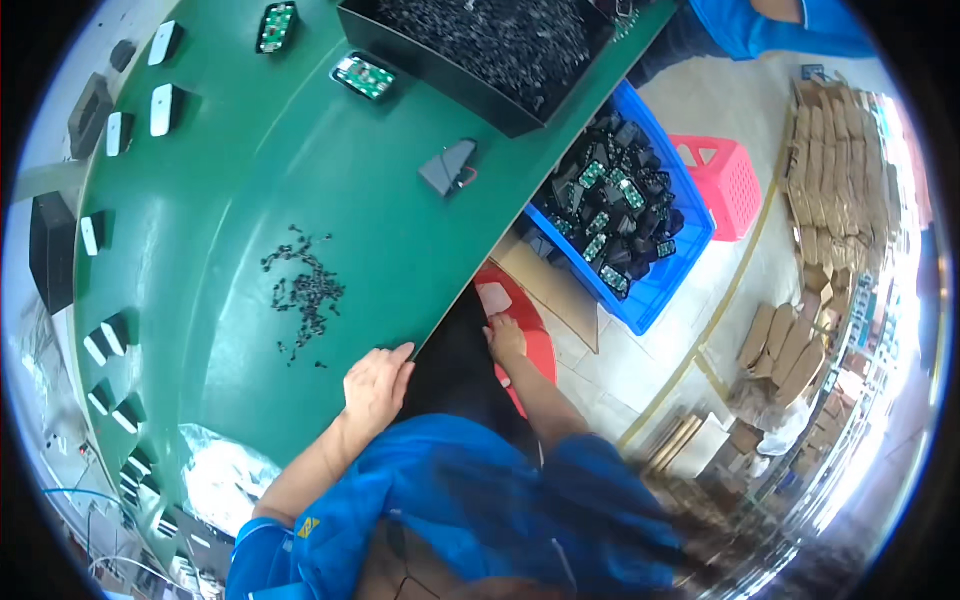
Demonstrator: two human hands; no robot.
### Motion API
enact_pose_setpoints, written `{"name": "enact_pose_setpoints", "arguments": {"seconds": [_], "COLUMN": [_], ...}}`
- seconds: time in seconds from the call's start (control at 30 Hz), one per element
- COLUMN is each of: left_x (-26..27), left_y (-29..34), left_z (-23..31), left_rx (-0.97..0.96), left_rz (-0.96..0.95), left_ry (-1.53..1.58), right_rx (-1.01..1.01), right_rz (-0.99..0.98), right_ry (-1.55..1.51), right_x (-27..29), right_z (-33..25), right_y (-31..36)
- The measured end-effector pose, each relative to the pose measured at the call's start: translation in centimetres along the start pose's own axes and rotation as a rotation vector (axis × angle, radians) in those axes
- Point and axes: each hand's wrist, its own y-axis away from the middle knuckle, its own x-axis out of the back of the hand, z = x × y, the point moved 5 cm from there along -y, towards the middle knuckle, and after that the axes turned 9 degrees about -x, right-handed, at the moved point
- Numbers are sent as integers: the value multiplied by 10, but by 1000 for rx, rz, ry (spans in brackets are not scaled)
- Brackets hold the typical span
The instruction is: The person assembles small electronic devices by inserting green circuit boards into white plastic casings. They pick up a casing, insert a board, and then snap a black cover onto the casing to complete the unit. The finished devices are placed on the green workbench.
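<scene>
My left hand (376,387) rests at the edge of the green table (390,270), its fingers loosely spread and holding nothing. Low beside my dark trouser leg, my right hand (507,341) grips the red plastic stool (540,350), though part of its fingers is hard to make out. A scattered pile of small black parts (310,290) lies on the table ahead of my left hand. Farther off sits a dark grey wedge-shaped casing (447,168) with a short red wire. Beyond it is an open casing with a green circuit board (364,77).
A black bin (430,65) full of small black pieces stands at the far table edge. To the right, a blue crate (640,315) holds casings and circuit boards, near a pink stool (725,185). White-topped casings (162,110) line the left side; a plastic bag (225,470) lies nearer. Another person's blue sleeve (800,35) shows top right.
</scene>
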Motion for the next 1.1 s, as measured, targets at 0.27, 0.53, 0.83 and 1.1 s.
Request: {"name": "enact_pose_setpoints", "arguments": {"seconds": [0.27,0.53,0.83,1.1], "left_x": [-12,-19,-26,-18], "left_y": [10,43,34,12], "left_z": [2,-10,-3,15], "left_rx": [-264,-196,-268,-305], "left_rz": [43,-90,-133,-49], "left_ry": [-231,-364,-397,-552], "right_rx": [183,95,117,195], "right_rz": [-189,-450,-302,-27], "right_ry": [296,86,134,337], "right_x": [-81,-111,-70,-18], "right_z": [14,18,29,56], "right_y": [-53,-93,-102,-157]}}
